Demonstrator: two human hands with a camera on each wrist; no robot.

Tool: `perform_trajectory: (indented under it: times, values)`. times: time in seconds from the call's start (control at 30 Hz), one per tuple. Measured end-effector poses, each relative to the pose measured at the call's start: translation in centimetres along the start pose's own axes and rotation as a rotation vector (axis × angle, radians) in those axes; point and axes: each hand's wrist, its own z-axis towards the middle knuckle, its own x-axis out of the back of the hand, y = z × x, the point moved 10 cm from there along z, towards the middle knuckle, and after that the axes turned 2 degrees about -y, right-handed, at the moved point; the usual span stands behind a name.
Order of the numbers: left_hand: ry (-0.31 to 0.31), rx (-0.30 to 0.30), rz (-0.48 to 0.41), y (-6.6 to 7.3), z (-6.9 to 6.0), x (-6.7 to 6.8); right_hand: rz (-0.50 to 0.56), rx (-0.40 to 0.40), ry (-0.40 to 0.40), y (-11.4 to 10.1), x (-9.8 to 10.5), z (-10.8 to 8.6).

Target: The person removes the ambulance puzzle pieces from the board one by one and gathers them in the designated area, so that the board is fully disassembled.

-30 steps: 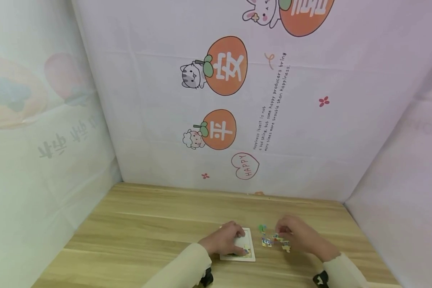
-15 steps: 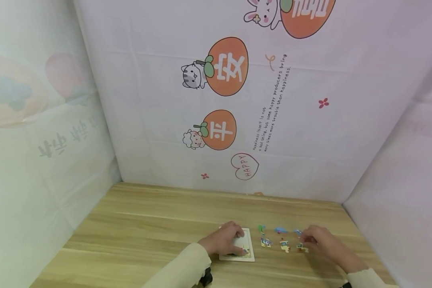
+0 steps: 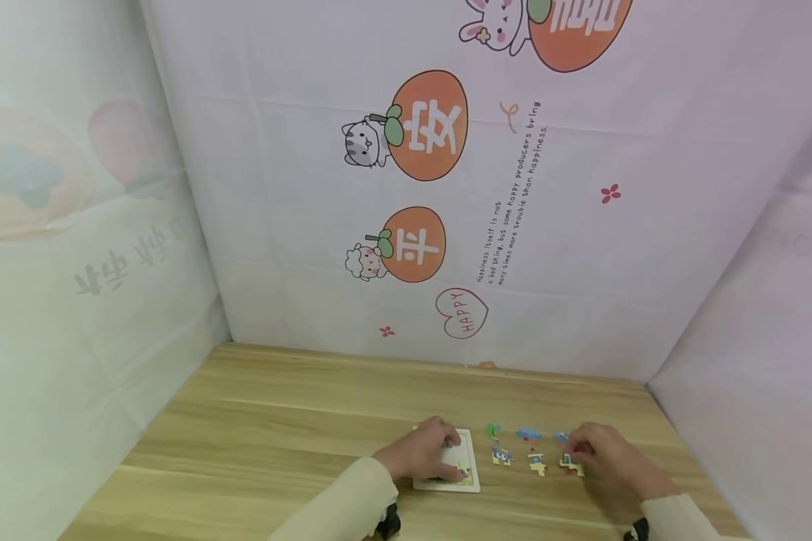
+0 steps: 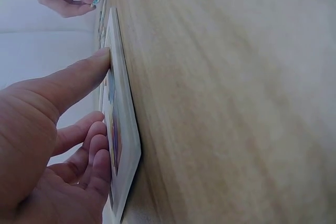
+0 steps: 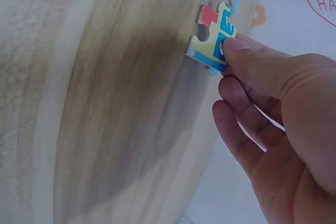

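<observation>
A yellow, blue and red jigsaw piece is sitting in the right hand, over the wood-grain tabletop. The thumb and the finger behind it are pressing together on the piece's blue side, leaving the knobbed part jutting clear of the grip; the other fingers are bending loosely below. The piece is tilting, its long axis hard to judge, and whether its lower edge is touching the wood cannot be told.

The white puzzle tray is lying well to the left of that grip, with loose pieces spreading between them: a green piece, a blue piece, a piece with a printed face and a mostly yellow piece. Another blue piece is showing just beside the right fingertips.

The left hand is resting on the tray, thumb and fingers spread apart, the tips touching its face; a patch of coloured picture is showing by the thumb. Behind, a white cloth printed with orange fruit and cartoon animals is hanging.
</observation>
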Motion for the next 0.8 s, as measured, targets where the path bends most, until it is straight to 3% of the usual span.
perform_trajectory:
  times: [0.23, 0.47, 0.6, 0.8]
  values:
    - [-0.008, -0.007, -0.011, 0.2, 0.0, -0.2, 0.013, -0.025, -0.027, 0.9, -0.7, 0.1]
    - [-0.015, 0.002, 0.027, 0.2, 0.1, -0.1, 0.015, 0.012, 0.0, 0.3, 0.3, 0.4]
    - [-0.018, -0.007, 0.009, 0.2, 0.2, 0.2, -0.005, -0.028, -0.033, -0.9, 0.9, 0.9]
    - [0.054, -0.04, -0.078, 0.0, -0.4, 1.9, -0.005, -0.012, -0.091, -4.7, 0.1, 2.1]
